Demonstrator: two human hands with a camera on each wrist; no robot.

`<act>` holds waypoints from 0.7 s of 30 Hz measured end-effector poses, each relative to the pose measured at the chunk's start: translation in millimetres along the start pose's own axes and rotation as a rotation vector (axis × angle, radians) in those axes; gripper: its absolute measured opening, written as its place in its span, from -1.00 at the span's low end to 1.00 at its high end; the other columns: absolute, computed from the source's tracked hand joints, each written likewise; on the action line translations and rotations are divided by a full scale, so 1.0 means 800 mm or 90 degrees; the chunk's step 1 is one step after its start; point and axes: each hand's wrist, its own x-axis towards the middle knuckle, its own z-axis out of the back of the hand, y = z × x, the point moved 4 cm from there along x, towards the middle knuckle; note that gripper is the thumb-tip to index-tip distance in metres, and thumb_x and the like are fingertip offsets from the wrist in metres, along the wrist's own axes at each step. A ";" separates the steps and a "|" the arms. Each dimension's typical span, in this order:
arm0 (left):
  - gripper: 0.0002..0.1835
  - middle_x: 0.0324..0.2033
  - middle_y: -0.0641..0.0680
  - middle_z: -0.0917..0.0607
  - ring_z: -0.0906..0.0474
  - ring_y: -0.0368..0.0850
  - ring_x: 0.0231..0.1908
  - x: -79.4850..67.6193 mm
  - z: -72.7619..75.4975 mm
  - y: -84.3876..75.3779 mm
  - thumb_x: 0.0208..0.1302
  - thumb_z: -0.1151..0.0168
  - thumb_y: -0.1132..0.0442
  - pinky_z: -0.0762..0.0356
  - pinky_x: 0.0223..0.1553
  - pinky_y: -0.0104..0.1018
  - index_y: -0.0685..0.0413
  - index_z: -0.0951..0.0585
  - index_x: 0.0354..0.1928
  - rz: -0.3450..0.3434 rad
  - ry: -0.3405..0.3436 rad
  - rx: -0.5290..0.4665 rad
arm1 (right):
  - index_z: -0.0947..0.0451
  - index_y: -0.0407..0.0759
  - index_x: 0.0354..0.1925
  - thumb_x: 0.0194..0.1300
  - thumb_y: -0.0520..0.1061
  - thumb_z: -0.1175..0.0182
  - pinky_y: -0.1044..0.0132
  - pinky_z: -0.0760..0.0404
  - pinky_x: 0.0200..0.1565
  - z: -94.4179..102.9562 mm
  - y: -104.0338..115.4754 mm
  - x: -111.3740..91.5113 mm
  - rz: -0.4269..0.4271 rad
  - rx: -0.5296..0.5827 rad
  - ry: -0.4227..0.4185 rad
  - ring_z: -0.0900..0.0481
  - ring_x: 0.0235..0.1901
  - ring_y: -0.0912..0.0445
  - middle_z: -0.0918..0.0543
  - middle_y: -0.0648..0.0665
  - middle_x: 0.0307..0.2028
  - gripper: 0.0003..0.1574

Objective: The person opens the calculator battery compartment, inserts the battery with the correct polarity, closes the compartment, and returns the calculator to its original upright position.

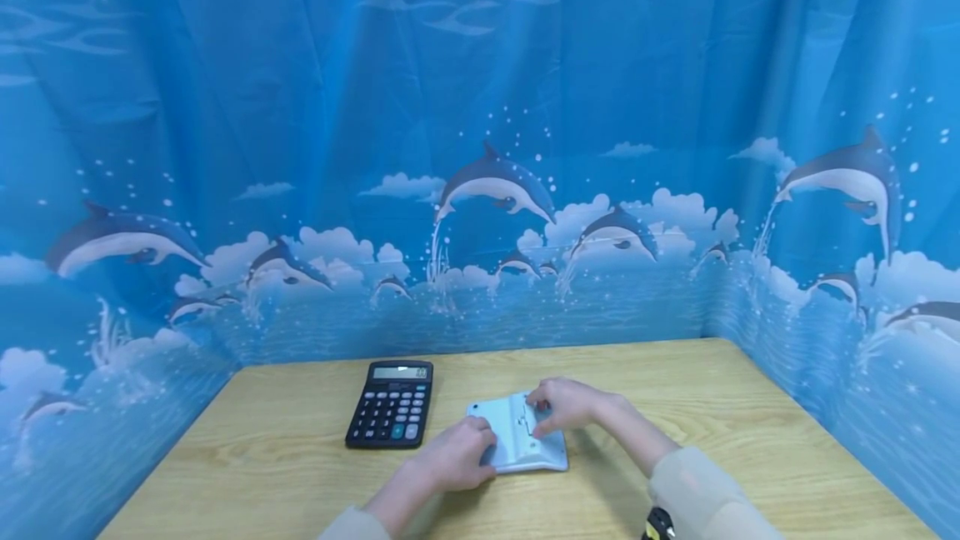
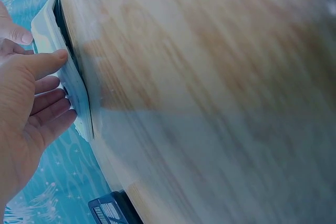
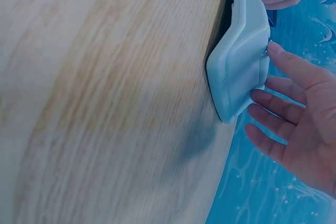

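A light-blue calculator (image 1: 504,436) lies with its back up on the wooden table, showing small screw holes and a battery cover (image 1: 529,418). My left hand (image 1: 459,452) holds its left side, the thumb by the near edge and the fingers over the back. From the right, my right hand (image 1: 573,402) touches the back at the battery cover, thumb and index finger spread along it. In the right wrist view the thumb (image 3: 278,50) meets the casing while the other fingers are loosely spread beside it.
A black desk calculator (image 1: 390,407) lies face up to the left, its display lit with digits. Behind the wooden table (image 1: 637,365) and along its sides hangs a blue curtain (image 1: 360,107) printed with dolphins. A small black and yellow object (image 1: 658,523) shows at the right sleeve.
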 end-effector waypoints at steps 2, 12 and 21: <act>-0.65 -0.27 -0.08 -0.59 -0.48 -0.28 -0.23 0.000 0.001 0.000 -0.01 -0.39 0.04 -0.49 -0.15 -0.43 0.01 -0.64 -0.17 -0.004 -0.003 -0.001 | -0.50 -0.31 0.04 -0.01 0.02 -0.38 0.28 -0.49 -0.18 -0.001 -0.002 -0.001 0.005 0.021 -0.002 -0.47 -0.29 0.15 -0.53 0.01 -0.30 -0.31; -0.70 -0.36 -0.09 -0.55 -0.45 -0.29 -0.31 -0.002 0.004 -0.001 -0.02 -0.39 0.07 -0.48 -0.23 -0.46 0.05 -0.64 -0.25 -0.031 -0.029 0.010 | -0.57 -0.25 -0.22 0.13 -0.12 -0.26 0.34 -0.50 -0.31 -0.001 -0.011 -0.006 0.014 0.064 -0.032 -0.46 -0.42 0.21 -0.54 0.06 -0.44 -0.74; -0.69 -0.33 -0.09 -0.56 -0.46 -0.29 -0.29 -0.001 0.001 -0.001 0.00 -0.38 0.06 -0.48 -0.20 -0.46 0.04 -0.64 -0.23 -0.025 -0.018 0.006 | -0.44 -0.06 -0.61 0.24 0.03 -0.16 0.42 -0.27 -0.61 -0.012 -0.017 -0.005 -0.043 0.043 -0.065 -0.24 -0.69 0.26 -0.34 0.11 -0.72 -0.66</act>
